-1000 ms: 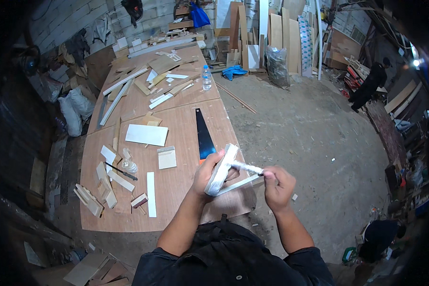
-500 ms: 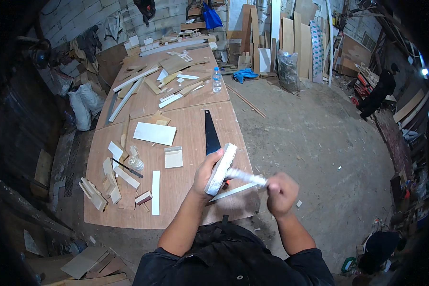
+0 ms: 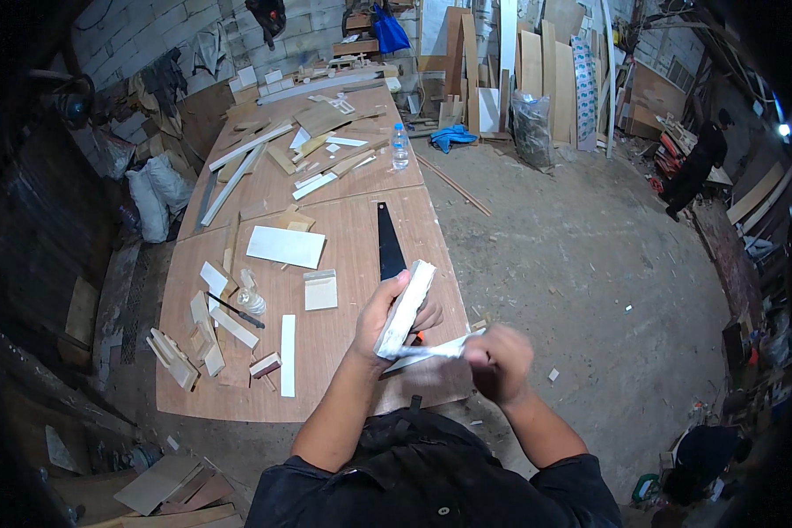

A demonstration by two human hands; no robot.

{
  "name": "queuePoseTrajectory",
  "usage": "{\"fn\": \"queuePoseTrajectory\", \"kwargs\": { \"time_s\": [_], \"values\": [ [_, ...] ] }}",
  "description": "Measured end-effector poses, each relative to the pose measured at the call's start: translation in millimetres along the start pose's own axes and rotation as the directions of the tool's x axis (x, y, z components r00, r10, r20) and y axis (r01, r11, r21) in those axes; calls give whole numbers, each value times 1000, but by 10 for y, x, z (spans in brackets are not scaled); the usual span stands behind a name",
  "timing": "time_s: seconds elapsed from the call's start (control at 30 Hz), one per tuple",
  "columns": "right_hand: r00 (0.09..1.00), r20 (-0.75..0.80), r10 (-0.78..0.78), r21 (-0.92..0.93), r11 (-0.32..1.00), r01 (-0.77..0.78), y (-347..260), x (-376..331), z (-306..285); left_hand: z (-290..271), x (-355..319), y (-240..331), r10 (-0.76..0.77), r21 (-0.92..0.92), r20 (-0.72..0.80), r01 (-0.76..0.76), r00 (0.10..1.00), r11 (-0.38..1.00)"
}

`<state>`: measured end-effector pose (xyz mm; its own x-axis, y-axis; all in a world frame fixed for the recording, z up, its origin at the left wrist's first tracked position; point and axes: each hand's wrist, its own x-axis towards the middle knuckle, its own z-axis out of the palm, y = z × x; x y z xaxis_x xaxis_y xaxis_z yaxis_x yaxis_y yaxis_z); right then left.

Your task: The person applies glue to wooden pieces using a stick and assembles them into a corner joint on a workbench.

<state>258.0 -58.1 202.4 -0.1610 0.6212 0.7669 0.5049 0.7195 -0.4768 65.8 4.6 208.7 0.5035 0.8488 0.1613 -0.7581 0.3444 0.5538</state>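
Observation:
My left hand [image 3: 380, 321] is closed round a narrow block [image 3: 408, 304] held up at a slant above the table's near right corner. Its upper face is coated or wrapped in rough white material; which, I cannot tell. My right hand [image 3: 499, 359], blurred by motion, is closed on one end of a thin whitish strip [image 3: 444, 351]. The strip runs level to the block's lower end; its exact kind is unclear. Behind the block lies a hand saw [image 3: 389, 242] with a black blade, its handle mostly hidden. A white slat [image 3: 409, 362] lies beneath the strip.
On the wooden table [image 3: 343, 387] are a white board [image 3: 286, 247], a small square piece [image 3: 320, 290], a clear plastic container [image 3: 252, 299], a black rod-like tool [image 3: 236, 311] and several offcuts. A water bottle [image 3: 400, 148] stands farther back. Another person [image 3: 697, 167] is at the far right.
My right hand has moved left and slightly down, closer to the block. The strip's inner end has shifted from the block's middle to its lower end. My left hand keeps its hold.

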Motion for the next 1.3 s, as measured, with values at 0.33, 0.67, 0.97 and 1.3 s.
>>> {"fn": "queuePoseTrajectory", "kwargs": {
  "time_s": [0.33,0.67,0.97,1.3],
  "values": [
    [999,-11,-48,-7,999,48,5,-16,48,8,-5,-42,45,60,27,-46,999,997],
    [1000,-1,-11,74,997,11,14,-51,-33,-48,-15,-58,42,54,40,-44,998,998],
    [990,-112,90,82,993,-81,57,-23,-29,-47,-37,-95,21,51,-206,-11,978,999],
    [964,-192,183,12,983,-184,70,101,26,-42,-63,-51,65,184,23,-68,998,980]
  ]
}}
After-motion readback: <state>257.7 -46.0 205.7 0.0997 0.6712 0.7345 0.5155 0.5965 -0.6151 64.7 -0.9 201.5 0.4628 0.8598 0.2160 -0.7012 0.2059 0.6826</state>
